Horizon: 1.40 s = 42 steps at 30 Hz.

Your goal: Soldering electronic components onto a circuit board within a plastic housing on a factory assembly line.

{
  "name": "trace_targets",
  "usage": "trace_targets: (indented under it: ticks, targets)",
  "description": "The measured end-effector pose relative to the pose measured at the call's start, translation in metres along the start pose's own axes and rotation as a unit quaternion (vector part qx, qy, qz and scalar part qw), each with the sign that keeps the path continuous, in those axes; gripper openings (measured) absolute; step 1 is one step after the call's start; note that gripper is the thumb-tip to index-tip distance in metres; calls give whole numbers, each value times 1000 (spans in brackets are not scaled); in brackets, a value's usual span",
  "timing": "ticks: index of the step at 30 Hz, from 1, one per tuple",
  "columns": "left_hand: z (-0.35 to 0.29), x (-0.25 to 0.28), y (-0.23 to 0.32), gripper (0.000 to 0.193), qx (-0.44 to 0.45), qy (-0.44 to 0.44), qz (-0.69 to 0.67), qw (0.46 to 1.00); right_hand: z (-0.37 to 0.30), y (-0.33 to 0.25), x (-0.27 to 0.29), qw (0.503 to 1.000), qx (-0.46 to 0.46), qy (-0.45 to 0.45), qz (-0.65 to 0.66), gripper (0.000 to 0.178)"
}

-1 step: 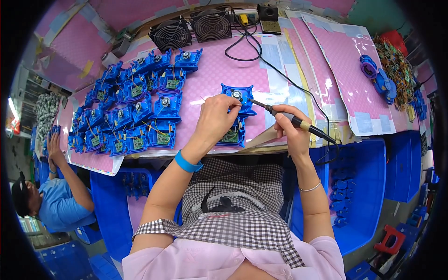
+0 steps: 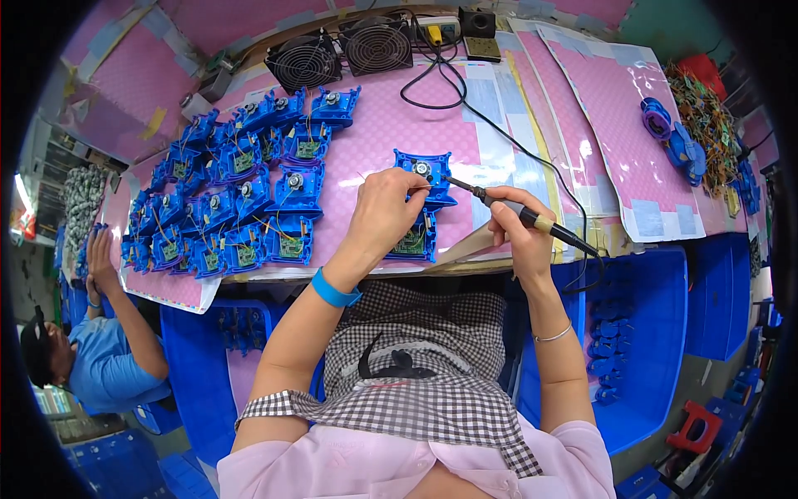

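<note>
Left hand [image 2: 386, 204]: thumb and fingers brought together in a pinch over the tabletop [image 2: 374, 125], a thin wire [image 2: 426, 187] being gripped at the fingertips. Right hand [image 2: 522, 231]: closed around the handle of a soldering iron [image 2: 544, 224], held like a pen and slanted, its tip pointed left at a blue casing [image 2: 406, 156]. Contact between tip and casing cannot be told at this size.

The casing is placed on the pink-covered tabletop, just beyond the left fingertips; a round metal-centred part [image 2: 421, 168] is seated in it. A blue piece with a green circuit board [image 2: 410, 242] is located just nearer the front edge, partly covered by the left hand.

To the left, rows of similar blue casings [image 2: 297, 181] are set close together, with boards and loose wires exposed. Two black fans [image 2: 376, 46] are stood at the back. A black cord [image 2: 536, 156] is run across the tabletop. At far right, a heap of wires [image 2: 706, 125] is piled beside blue parts [image 2: 686, 155]. Blue bins [image 2: 657, 349] are positioned below the front edge.
</note>
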<state>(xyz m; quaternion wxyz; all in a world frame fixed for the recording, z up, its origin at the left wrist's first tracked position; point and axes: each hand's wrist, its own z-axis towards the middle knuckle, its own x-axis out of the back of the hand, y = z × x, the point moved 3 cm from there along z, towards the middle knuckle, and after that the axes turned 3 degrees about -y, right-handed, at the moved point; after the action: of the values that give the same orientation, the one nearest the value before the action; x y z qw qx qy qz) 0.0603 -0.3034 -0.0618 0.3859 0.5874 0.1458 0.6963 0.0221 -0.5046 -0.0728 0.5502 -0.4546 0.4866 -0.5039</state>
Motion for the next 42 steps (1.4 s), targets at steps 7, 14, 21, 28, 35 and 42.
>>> trace_targets:
  ticks: [7,14,21,28,35,42]
  targets:
    - [2,1,2,14,-1,-9,12,1000,0,0,1,1000,-3,0,2,19]
    - [2,2,4,13,0,-5,20,1000,0,3,-1,1000,-8,-12,-2,19]
    - [2,0,2,14,6,-3,22,1000,0,6,-2,1000,-6,-17,-1,19]
    - [1,-1,2,14,11,2,27,1000,-3,5,-2,1000,-18,-12,0,18]
    - [2,0,3,14,10,5,22,1000,-5,-1,3,999,5,7,35,21]
    - [2,-1,1,14,22,3,30,999,-9,-20,9,965,151,59,-207,29]
